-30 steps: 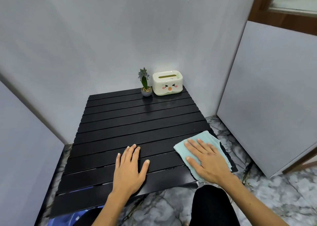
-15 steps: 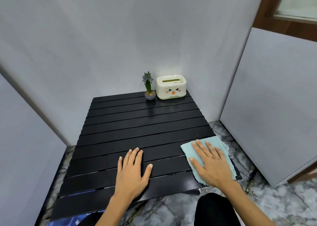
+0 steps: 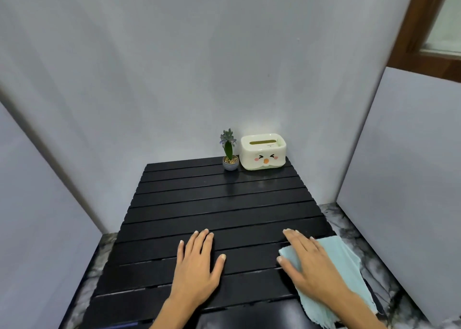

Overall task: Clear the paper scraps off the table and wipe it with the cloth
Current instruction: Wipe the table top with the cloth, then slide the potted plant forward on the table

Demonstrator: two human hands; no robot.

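Observation:
A black slatted table (image 3: pixel 214 211) fills the middle of the view. A light blue cloth (image 3: pixel 349 266) lies at its near right corner and hangs partly over the edge. My right hand (image 3: pixel 309 266) presses flat on the cloth, fingers spread and reaching past its left edge onto the slats. My left hand (image 3: pixel 197 266) rests flat on the table near the front, palm down, holding nothing. No paper scraps are visible on the table.
A small potted plant (image 3: pixel 229 151) and a cream tissue box with a face (image 3: pixel 263 151) stand at the far right of the table against the wall. Grey panels close in left and right. Marble floor shows around the table. My dark-clothed knee is at the bottom.
The view has tilted up, so the table sits lower in frame. My right hand has slid on the cloth, its fingers now over the left edge. My left hand stays flat in place.

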